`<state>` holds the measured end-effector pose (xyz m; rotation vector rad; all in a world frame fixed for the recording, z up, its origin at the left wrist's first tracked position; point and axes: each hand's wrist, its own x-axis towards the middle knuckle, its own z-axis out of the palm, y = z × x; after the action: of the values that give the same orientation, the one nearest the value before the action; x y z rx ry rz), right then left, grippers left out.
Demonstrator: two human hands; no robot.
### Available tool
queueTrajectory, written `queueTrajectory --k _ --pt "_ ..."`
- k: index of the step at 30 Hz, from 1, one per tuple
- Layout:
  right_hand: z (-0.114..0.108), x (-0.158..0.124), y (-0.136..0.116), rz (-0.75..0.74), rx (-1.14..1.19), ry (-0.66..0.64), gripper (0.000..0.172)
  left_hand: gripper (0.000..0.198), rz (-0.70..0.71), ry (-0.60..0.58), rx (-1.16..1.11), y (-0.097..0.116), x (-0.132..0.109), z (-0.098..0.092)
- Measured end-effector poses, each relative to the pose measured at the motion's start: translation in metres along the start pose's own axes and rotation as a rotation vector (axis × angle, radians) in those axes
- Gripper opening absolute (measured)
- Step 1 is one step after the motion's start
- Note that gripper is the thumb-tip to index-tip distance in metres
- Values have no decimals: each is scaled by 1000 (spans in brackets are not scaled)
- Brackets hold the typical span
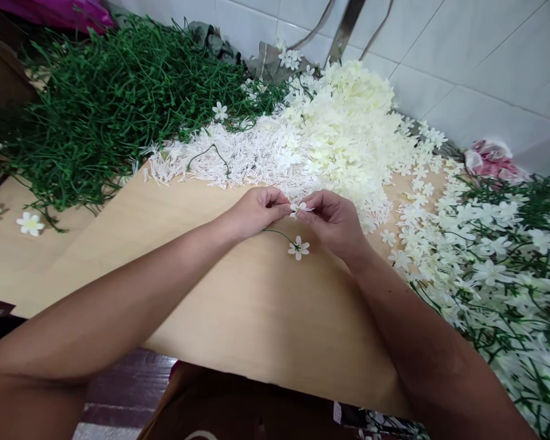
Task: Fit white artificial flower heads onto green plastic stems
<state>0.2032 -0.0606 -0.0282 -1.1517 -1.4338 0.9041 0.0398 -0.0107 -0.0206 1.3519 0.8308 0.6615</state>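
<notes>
Over the middle of the board, my two hands meet at a small white artificial flower (299,209). My left hand (260,211) pinches at its left side, thumb and forefinger together. From below that hand runs a thin green stem (282,234), which ends in a second white flower (298,248) hanging above the board. My right hand (337,223) is closed, its fingertips gripping the petals of the upper flower from the right. Just behind the hands lies a heap of white stamens (247,156), with a loose green stem (209,157) on top.
Cream petals (348,116) are piled behind the stamens, near the tiled wall (481,55). Green stems (119,91) form a big heap at the left. Stemmed white flowers (490,269) crowd the right side. The tan board (238,318) lies under my arms.
</notes>
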Motion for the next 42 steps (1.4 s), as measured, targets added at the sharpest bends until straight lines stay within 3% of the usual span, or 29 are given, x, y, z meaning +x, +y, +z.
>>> queueTrajectory --k 6,19,24,29,34,42 --pt "2 -4 1 18 -76 -54 21 9 -9 13 105 1 2 1" --pt "5 -3 8 68 136 -168 28 18 18 -129 180 1 2 -3" --pt "5 -1 9 114 101 -168 30 18 21 -166 194 2 2 -4" --pt "-3 0 6 167 69 -133 32 16 35 -117 266 3 2 -2" --pt "-6 2 4 161 129 -86 35 21 52 -168 335 4 0 -3" --pt "-3 2 6 189 200 -148 32 24 93 -184 284 4 -4 -4"
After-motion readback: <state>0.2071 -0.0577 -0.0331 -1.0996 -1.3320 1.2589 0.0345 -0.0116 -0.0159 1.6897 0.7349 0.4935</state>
